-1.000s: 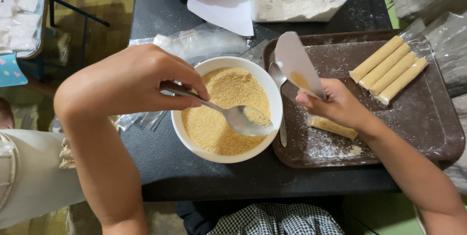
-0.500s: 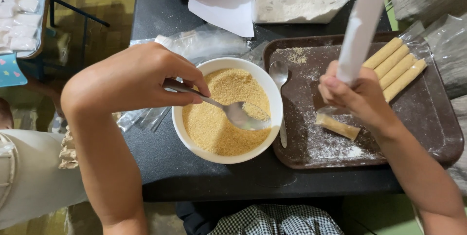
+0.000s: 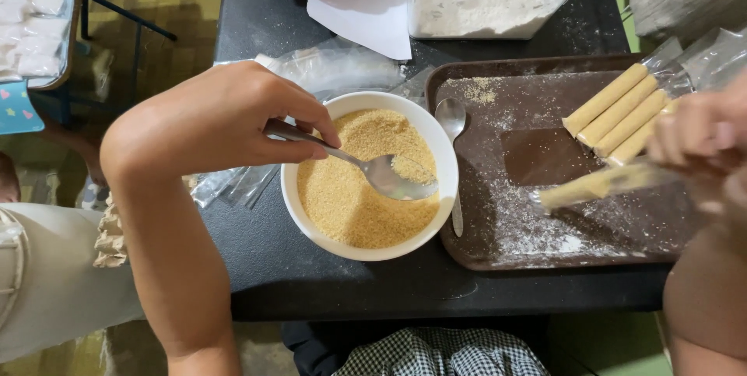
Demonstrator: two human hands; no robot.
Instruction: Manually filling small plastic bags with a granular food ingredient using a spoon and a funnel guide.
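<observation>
Black table [image 3: 257,267] carries bowl [image 3: 311,220], tray [image 3: 467,255], tub [image 3: 498,22].

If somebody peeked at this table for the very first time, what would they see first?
Probably the white bowl of golden crumbs in the middle, where the left hand dips a spoon. Next, the dark floury tray on the right, with pale breaded sticks lined up at its far corner. The right hand holds one more stick over it, blurred.

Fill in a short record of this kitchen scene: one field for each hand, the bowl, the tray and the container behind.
Left hand: grips a spoon resting in the crumbs
Right hand: holds a blurred pale stick over the tray
Bowl: white, filled with golden crumbs
Tray: brown, floured, carries coated sticks and a second spoon
Container: clear, holds white flour
</observation>
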